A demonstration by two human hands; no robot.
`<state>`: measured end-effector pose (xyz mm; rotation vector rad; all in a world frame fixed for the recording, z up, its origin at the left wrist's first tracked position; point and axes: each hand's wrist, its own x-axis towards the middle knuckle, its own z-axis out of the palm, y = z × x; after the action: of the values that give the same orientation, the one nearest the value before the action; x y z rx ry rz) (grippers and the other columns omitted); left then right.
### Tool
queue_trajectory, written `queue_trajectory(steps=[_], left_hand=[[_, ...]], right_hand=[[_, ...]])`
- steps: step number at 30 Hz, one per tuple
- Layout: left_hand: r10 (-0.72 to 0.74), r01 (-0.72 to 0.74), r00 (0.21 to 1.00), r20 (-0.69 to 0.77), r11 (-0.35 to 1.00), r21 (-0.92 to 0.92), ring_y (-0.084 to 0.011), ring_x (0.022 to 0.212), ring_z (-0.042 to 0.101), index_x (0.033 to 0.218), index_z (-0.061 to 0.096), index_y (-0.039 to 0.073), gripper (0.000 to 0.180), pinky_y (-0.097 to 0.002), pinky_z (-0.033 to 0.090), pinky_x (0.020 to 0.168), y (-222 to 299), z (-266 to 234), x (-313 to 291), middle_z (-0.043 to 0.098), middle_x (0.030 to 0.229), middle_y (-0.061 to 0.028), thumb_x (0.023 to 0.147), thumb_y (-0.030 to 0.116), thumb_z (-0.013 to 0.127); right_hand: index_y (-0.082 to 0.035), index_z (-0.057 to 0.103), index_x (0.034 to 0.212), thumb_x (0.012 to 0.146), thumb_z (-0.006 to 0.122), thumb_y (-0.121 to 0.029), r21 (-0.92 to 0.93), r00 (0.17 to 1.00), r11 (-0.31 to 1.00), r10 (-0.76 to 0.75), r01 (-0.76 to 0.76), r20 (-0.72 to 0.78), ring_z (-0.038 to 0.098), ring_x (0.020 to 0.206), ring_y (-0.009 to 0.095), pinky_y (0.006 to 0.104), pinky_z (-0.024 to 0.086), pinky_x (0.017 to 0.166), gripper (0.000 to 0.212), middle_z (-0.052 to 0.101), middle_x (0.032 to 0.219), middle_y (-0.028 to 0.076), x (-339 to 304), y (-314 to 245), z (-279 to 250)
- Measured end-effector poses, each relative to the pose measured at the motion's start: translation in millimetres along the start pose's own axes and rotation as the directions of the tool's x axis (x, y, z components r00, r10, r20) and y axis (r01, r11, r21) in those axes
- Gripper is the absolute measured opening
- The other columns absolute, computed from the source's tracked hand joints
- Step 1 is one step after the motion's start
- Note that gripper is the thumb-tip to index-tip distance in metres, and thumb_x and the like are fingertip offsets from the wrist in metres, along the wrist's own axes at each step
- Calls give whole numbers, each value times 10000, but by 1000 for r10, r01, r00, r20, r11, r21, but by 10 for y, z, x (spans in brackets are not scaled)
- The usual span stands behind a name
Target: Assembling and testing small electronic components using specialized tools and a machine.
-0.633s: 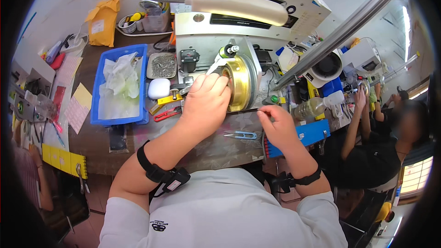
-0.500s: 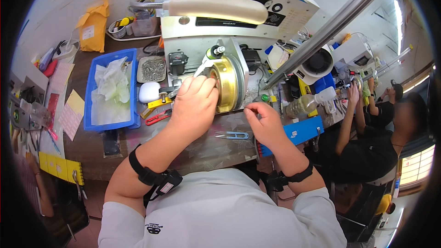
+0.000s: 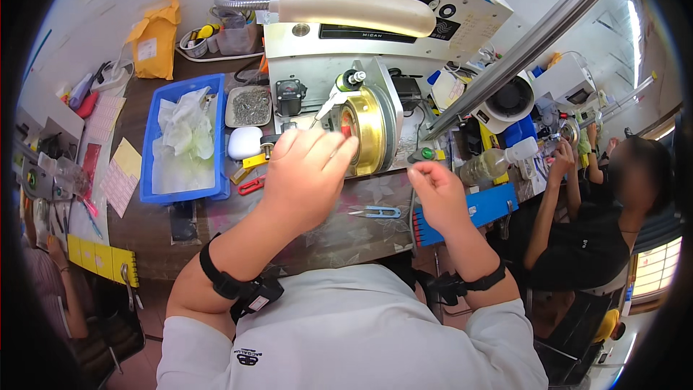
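Note:
A machine with a gold-coloured wheel [image 3: 367, 130] and a grey wheel rim [image 3: 390, 126] stands in front of me. My left hand [image 3: 307, 182] is just in front of the gold wheel's left side, its fingers bent together; what they may hold is hidden. A red part [image 3: 346, 128] shows inside the wheel above those fingers. To the right of the wheel, my right hand [image 3: 439, 195] is raised over the table edge with thumb and fingers pinched; nothing nameable shows between them. Blue thread snips [image 3: 379, 211] lie on the table between my hands.
On the left are a blue tray [image 3: 150, 152] with crumpled plastic, a dish of small metal pieces [image 3: 249, 107], a white case [image 3: 245, 142] and red snips [image 3: 251, 185]. A bottle [image 3: 482, 168] and blue strip [image 3: 476, 209] are at right. A lamp [image 3: 357, 11] hangs above; co-workers sit both sides.
My left hand has drawn back a little from the wheel, so the red part inside it shows. My right hand stays beside the wheel, a bit lower. The whole view has shifted slightly.

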<state>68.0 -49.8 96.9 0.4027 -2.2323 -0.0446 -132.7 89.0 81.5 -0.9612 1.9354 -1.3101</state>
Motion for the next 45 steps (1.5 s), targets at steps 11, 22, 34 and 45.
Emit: queue_trajectory(steps=[11, 22, 34, 45], left_hand=[[-74, 131, 988, 133, 855, -501, -232, 790, 599, 912, 660, 68, 179, -355, 446, 700, 47, -79, -348, 627, 874, -53, 741, 30, 696], [-244, 541, 836, 491, 511, -668, -221, 831, 616, 901, 678, 25, 86, -325, 486, 755, 248, -216, -446, 645, 915, -93, 824, 64, 673], [-95, 217, 968, 232, 783, -583, -266, 885, 588, 907, 625, 62, 180, -381, 457, 741, 273, -64, -478, 594, 941, -68, 740, 45, 689], [-97, 200, 974, 205, 790, -579, -260, 813, 587, 878, 640, 69, 179, -367, 446, 711, 294, -44, -439, 611, 891, -63, 720, -6, 679]], right_hand=[[-110, 659, 817, 763, 696, -130, -417, 685, 545, -526, 727, 504, 543, 762, 227, 371, 366, 778, 68, 600, 760, 11, -332, -195, 252], [-97, 629, 849, 815, 665, -123, -278, 764, 720, -536, 636, 361, 516, 717, 209, 352, 351, 743, 56, 565, 753, 20, -440, -248, 308], [-74, 596, 887, 837, 645, -127, -189, 749, 739, -569, 647, 340, 509, 731, 222, 347, 356, 764, 88, 558, 783, 43, -398, -171, 314], [-60, 598, 963, 787, 739, -207, -278, 709, 653, -636, 705, 304, 557, 834, 253, 388, 399, 848, 269, 606, 927, 76, -409, -234, 190]])
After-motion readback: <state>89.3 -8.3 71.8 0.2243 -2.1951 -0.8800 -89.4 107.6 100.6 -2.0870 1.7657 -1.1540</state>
